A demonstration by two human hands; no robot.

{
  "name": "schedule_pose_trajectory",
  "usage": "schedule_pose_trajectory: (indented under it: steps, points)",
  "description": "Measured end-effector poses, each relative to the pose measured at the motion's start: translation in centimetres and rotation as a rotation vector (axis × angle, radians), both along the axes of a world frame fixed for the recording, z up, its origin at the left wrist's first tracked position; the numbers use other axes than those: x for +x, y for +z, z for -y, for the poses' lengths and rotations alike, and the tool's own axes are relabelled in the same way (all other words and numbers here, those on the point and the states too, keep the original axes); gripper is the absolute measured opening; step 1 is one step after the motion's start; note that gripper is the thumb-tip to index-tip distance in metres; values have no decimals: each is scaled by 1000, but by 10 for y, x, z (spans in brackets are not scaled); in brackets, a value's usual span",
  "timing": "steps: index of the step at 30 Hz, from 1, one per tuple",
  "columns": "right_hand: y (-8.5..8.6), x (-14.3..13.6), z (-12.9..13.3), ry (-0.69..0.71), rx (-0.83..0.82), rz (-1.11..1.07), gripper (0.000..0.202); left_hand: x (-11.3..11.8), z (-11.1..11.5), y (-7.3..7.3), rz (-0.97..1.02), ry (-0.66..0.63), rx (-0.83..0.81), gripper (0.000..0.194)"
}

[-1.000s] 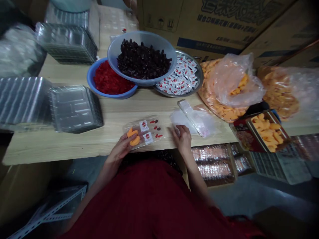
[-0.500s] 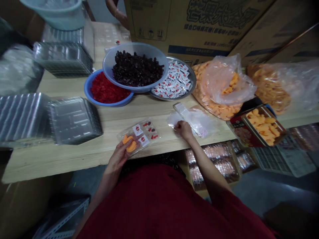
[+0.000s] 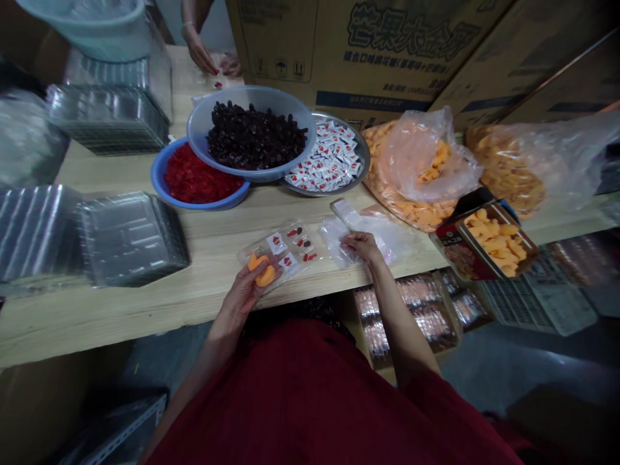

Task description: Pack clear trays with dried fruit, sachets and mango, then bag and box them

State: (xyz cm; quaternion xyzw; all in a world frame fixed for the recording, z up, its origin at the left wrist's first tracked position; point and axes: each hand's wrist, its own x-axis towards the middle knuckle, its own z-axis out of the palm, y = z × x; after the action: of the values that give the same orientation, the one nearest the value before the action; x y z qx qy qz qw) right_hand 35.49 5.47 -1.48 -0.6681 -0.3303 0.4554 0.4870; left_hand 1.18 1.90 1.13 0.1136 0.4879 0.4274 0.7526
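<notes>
My left hand [image 3: 245, 288] grips the near left corner of a clear plastic tray [image 3: 285, 249], its thumb over the orange pieces [image 3: 263, 269]. The tray also holds two white printed packets [image 3: 289, 262] and several small red and dark pieces [image 3: 305, 244]. To the right, my right hand [image 3: 363, 247] is closed with its fingertips pinched on a clear plastic bag [image 3: 336, 242]. More clear bags [image 3: 385, 236] lie beneath and beside that hand on the wooden table [image 3: 213, 258].
Behind stand bowls of red pieces [image 3: 159, 174], dark pieces [image 3: 252, 175] and white packets [image 3: 367, 155]. Stacked clear trays [image 3: 133, 239] are at left. Orange pieces fill a bag [image 3: 404, 187] and box [image 3: 448, 248] at right. Another person's hand [image 3: 199, 53] is at the far edge.
The tray and my left hand sit slightly further right. My right hand's fingers have extended a little over the bags. The other person's hand has come further into view, and the whole view has shifted.
</notes>
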Motion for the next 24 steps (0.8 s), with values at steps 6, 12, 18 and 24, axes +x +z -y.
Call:
schedule_pose_trajectory:
  steps: [6, 12, 18, 24]
  points:
    - [-2, -3, -3, -102, 39, 136, 38, 12, -2, 11, -3, 28, 66, 30]
    - [-10, -41, 11, -38, 65, 202, 23, 51, -2, 10, 0, 27, 232, 43]
    - [-7, -33, 9, 51, 65, 169, 23, 68, 0, -13, -43, 47, 233, 51]
    - [0, -39, 5, 33, 104, 248, 14, 74, 3, -21, -169, 121, 271, 53]
